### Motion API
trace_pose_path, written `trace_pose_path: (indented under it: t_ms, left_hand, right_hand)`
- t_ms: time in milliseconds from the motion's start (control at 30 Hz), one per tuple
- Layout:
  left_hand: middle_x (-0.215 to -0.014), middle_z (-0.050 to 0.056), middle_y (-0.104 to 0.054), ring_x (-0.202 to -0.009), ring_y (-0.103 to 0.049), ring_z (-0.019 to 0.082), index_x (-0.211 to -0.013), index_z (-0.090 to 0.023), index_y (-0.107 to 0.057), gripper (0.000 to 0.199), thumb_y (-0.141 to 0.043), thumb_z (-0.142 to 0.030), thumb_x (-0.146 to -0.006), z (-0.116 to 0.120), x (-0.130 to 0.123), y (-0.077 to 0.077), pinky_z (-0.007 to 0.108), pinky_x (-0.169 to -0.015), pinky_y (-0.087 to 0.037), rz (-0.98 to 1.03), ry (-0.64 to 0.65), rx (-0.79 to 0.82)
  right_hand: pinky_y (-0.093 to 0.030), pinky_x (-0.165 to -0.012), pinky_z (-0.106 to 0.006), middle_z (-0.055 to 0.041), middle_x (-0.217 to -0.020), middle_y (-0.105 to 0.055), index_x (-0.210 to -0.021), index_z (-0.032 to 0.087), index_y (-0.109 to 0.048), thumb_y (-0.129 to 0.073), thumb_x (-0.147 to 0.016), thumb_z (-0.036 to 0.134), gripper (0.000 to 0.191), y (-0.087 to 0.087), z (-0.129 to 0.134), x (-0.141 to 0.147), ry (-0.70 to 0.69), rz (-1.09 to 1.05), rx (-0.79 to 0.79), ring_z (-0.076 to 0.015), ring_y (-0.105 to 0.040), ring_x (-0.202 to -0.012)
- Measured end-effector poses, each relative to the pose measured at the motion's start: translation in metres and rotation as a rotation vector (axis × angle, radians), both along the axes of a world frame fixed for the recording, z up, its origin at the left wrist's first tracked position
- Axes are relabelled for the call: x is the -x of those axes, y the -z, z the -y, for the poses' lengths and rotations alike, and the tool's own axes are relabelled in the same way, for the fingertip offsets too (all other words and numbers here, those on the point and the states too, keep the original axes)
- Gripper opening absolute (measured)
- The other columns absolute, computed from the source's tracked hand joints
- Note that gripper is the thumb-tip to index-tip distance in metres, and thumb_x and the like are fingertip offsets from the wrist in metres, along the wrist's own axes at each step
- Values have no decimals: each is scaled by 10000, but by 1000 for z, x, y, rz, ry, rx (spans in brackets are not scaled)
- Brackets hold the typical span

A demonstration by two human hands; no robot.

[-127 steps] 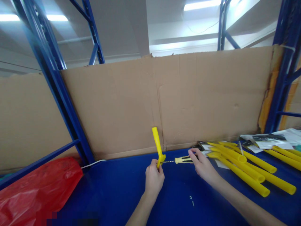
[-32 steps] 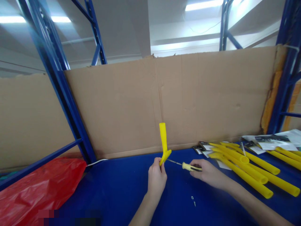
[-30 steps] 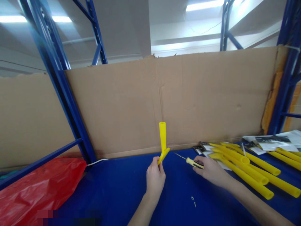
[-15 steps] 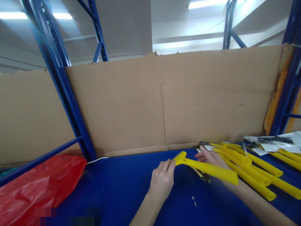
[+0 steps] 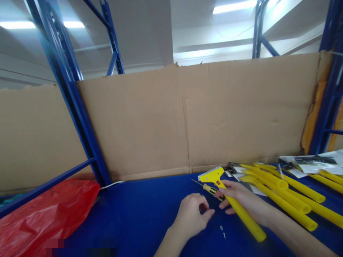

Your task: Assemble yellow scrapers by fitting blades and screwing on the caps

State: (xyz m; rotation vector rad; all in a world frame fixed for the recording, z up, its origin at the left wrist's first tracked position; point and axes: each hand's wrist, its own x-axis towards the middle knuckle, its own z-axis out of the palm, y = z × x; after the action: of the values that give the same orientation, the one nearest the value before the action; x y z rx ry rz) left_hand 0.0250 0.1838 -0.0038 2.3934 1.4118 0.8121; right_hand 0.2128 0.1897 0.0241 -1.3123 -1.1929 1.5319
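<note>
My right hand (image 5: 238, 200) holds a yellow scraper (image 5: 241, 214) by its handle, near the head. The scraper's wide head with a pale blade edge points up and left, and its round handle end points down and right. My left hand (image 5: 194, 213) is off the scraper, just left of it, with curled fingers and a small gap between thumb and index; whether it pinches something is not clear. Behind the scraper lies a screwdriver (image 5: 210, 189) with a yellow and black handle. A small nut (image 5: 221, 227) and a small screw (image 5: 224, 235) rest on the blue surface.
Several yellow handles (image 5: 289, 200) lie in a pile at the right, beside white and black packages (image 5: 316, 164). A red plastic bag (image 5: 53, 214) is at the left. Cardboard (image 5: 150, 125) stands behind the blue surface (image 5: 128, 214), between blue rack posts (image 5: 88, 142).
My left hand has let go of the scraper and moved down and right. My right hand has taken hold of the handle. The scraper has turned, its handle end lower, uncovering more of the screwdriver.
</note>
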Motion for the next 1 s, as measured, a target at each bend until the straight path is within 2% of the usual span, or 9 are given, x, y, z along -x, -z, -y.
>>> trace_pose_path:
  t_ms: [100, 200, 333, 433, 567, 667, 767, 833, 1000]
  left_hand:
    - [-791, -6, -661, -809, -564, 153, -764, -232, -709, 121, -703, -315, -677, 4, -4, 1, 243, -735, -400, 66, 205, 215]
    - [-811, 2, -656, -827, -554, 144, -785, -223, -728, 106, -688, -251, -691, 5, -6, 1, 226, -754, -397, 100, 308, 319]
    - [-747, 6, -636, -808, -541, 154, -730, -211, -718, 69, -667, -191, -687, 6, -6, 1, 229, -727, -402, 91, 269, 344]
    - [-806, 20, -632, -801, -546, 167, -782, -208, -701, 136, -675, -170, -653, 7, -7, 1, 246, -703, -412, 103, 199, 350]
    - [-808, 19, -633, -835, -543, 184, -813, -228, -694, 168, -658, -156, -665, 8, -9, 1, 267, -728, -410, 89, 215, 311]
    - [-772, 16, -639, -845, -541, 195, -719, -229, -695, 107, -651, -143, -673, 10, -11, 0, 279, -746, -400, 62, 215, 292]
    - [-751, 11, -639, -807, -550, 187, -686, -215, -692, 99, -667, -128, -648, 10, -11, -2, 269, -715, -403, 112, 192, 355]
    - [-747, 9, -639, -771, -554, 172, -677, -202, -691, 84, -676, -128, -639, 7, -10, -4, 260, -694, -405, 213, 169, 379]
    - [-749, 20, -631, -763, -553, 162, -666, -190, -688, 47, -667, -149, -674, -10, -1, -10, 285, -709, -410, 546, -86, 96]
  right_hand:
    - [-496, -584, -239, -64, -955, -669, -1219, 211, -459, -579, -781, 366, 480, 3, -5, -1, 10, 144, -87, -129, -651, -660]
    - [-500, -622, -258, -62, -950, -675, -1195, 191, -522, -539, -793, 376, 443, 10, -10, 1, -33, 305, -245, -145, -648, -687]
    - [-441, -906, -379, -107, -1154, -645, -1174, 167, -574, -510, -803, 343, 416, 19, -15, 2, -70, 548, -551, -255, -600, -1031]
    - [-374, -978, -402, -97, -1188, -638, -1146, 194, -600, -489, -824, 326, 365, 21, -15, 3, -93, 709, -628, -272, -552, -1127]
    - [-432, -902, -357, -86, -1126, -663, -1121, 204, -610, -486, -829, 304, 333, 19, -13, 5, -125, 727, -644, -254, -592, -1047]
    - [-497, -719, -290, -83, -1029, -675, -1101, 191, -611, -490, -822, 290, 320, 19, -12, 7, -182, 660, -599, -212, -635, -854]
    - [-462, -484, -223, -62, -898, -650, -1089, 170, -592, -474, -823, 277, 310, 21, -12, 7, -242, 579, -500, -133, -579, -585]
    - [-410, -407, -193, -41, -839, -614, -1021, 153, -593, -458, -825, 258, 260, 22, -12, 7, -279, 532, -457, -82, -504, -476]
    - [-336, -363, -162, -5, -754, -574, -943, 144, -557, -437, -836, 237, 186, 15, -7, 12, -364, 441, -414, -39, -451, -402]
